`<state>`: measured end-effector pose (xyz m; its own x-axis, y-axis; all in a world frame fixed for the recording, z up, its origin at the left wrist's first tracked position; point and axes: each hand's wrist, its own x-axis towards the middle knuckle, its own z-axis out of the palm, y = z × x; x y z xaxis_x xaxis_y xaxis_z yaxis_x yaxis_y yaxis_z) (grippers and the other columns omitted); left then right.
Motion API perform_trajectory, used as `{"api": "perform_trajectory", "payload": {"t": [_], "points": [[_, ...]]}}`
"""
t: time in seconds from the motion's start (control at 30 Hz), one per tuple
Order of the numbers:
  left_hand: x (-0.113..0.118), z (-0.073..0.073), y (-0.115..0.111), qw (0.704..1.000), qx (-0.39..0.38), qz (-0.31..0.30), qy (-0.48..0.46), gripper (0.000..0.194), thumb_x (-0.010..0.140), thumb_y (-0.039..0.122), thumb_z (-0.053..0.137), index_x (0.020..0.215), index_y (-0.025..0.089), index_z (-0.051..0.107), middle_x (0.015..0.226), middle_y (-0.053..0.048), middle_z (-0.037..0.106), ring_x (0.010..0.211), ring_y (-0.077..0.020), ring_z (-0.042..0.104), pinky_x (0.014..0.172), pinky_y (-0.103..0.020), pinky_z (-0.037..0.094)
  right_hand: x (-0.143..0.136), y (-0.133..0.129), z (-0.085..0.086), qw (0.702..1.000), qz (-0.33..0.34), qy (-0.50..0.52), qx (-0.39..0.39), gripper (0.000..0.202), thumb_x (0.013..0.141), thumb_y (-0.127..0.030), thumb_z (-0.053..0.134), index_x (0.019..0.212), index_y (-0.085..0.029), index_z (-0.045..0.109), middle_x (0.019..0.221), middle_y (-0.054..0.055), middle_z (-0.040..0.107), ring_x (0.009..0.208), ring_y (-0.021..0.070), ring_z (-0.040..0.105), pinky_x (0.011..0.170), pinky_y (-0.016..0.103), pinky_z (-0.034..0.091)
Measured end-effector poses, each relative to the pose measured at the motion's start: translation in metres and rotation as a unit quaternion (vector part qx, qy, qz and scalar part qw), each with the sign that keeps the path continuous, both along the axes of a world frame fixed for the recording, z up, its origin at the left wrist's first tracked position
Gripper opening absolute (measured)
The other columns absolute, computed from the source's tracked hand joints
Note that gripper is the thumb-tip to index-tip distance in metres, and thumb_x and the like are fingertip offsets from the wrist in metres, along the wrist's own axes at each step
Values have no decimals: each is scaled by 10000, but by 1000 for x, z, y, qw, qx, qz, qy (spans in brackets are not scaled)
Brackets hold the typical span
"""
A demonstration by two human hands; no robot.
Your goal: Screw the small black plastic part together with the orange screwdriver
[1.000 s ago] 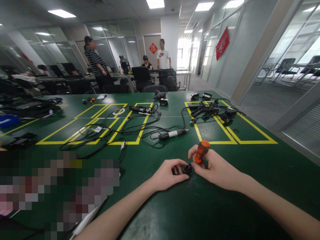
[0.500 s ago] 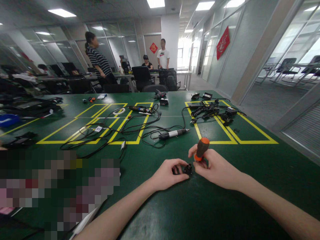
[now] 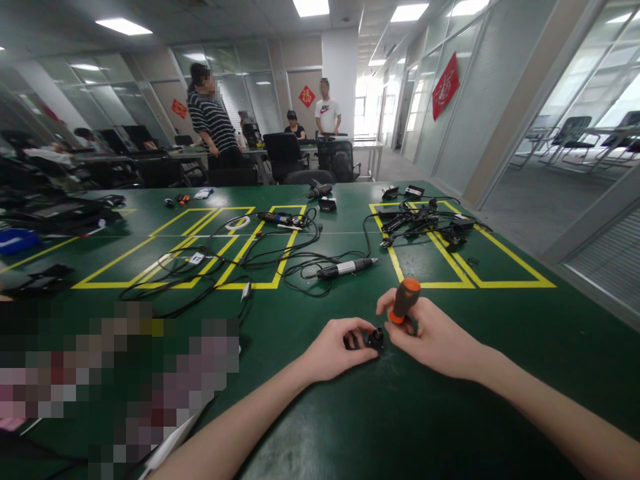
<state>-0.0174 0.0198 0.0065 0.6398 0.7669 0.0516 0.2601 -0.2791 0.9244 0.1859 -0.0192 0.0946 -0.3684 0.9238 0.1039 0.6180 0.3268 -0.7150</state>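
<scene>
Near the middle of the green table (image 3: 310, 427), my left hand (image 3: 343, 348) has its thumb and fingers round a small black part (image 3: 375, 339) with a round metal-looking top. Just right of it, my right hand (image 3: 425, 330) grips a screwdriver (image 3: 406, 300) with an orange and dark handle. The handle leans, its orange end up; its tip is hidden by the fingers. Both hands are close together, with the tool beside the black part.
Beyond the hands lies a grey and black electric driver (image 3: 347, 268) with cables. Tangled black parts (image 3: 415, 220) lie at the right, a power drill (image 3: 319, 191) at the far edge. A blue bin (image 3: 19, 241) is far left. Several people are in the background.
The screwdriver handle has tilted slightly in my right hand; my left hand stays round the black part. The person in the striped shirt has moved right.
</scene>
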Motion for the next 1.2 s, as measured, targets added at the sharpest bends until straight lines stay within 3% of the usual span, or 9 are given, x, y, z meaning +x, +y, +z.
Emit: {"api": "perform_trajectory", "payload": {"t": [0.13,0.37,0.57,0.83,1.03,1.2], "points": [[0,0,0,1000,5,-2,-3,341,780,298,764,1087,165,699,785,16,649,683,-108,583,635,-218,449,0,-1,5,1000,4,-1,6,76,924,-249,524,935,-208,588,692,-32,532,585,132,498,570,248,416],[0,2,-1,1000,2,1,-1,330,776,286,764,1078,168,701,795,12,658,693,-112,589,638,-221,450,0,-1,4,1000,-15,-4,-3,236,874,-212,557,1107,-207,595,693,-34,539,600,147,526,562,250,423],[0,3,-1,1000,1,2,1,334,771,279,767,1077,165,699,790,13,658,680,-108,581,635,-218,449,1,-1,1,1000,-23,-2,0,150,915,-283,540,1022,-209,615,632,-50,485,558,138,489,556,252,417],[0,2,-1,1000,-1,3,-1,333,771,282,767,1077,169,702,784,14,655,689,-113,590,641,-221,454,-1,-2,5,1000,-21,-13,-14,236,868,-216,546,1089,-194,626,653,-31,533,564,148,512,530,252,408],[0,3,-1,1000,0,0,2,353,771,289,767,1094,166,697,790,13,650,691,-112,580,645,-221,450,-1,-2,3,998,-25,-36,37,137,915,-274,540,950,-214,658,650,-37,517,580,138,501,580,260,417],[0,5,-1,1000,-6,1,5,343,773,296,764,1082,163,699,791,8,655,687,-115,579,641,-223,451,-2,-3,7,999,-34,-15,10,177,887,-243,569,1041,-202,645,670,-20,573,591,152,546,556,259,439]]}}
